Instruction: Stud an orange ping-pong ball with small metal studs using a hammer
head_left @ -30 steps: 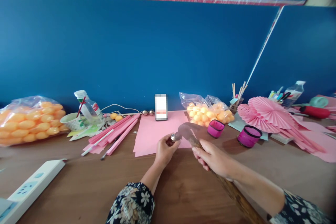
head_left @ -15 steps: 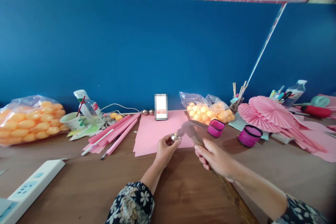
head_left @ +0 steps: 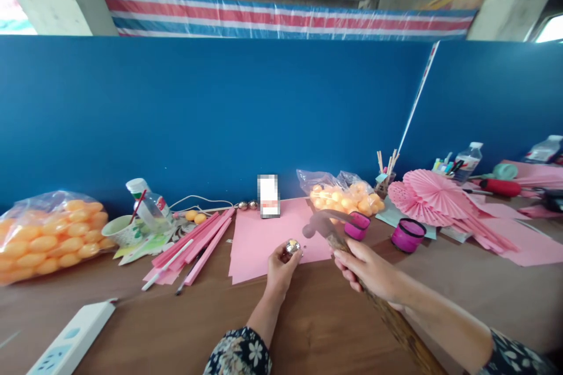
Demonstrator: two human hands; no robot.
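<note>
My left hand (head_left: 280, 268) pinches a small shiny silver ball (head_left: 292, 246) between its fingertips, just above the near edge of a pink paper sheet (head_left: 264, 237). My right hand (head_left: 368, 269) grips the wooden handle of a hammer (head_left: 328, 227). The hammer's metal head hangs slightly above and to the right of the ball, a short gap away. The handle runs back under my right forearm toward the lower right.
On the brown table (head_left: 145, 328): a big bag of orange balls (head_left: 48, 234) far left, a smaller bag (head_left: 345, 194) behind the hammer, pink strips (head_left: 193, 237), two magenta cups (head_left: 407, 234), pink paper fans (head_left: 433, 193), a power strip (head_left: 70, 340), bottle and paper cup (head_left: 145, 211).
The hammer head has lifted up and away from the silver ball. The camera has tilted upward, so everything sits lower in the picture.
</note>
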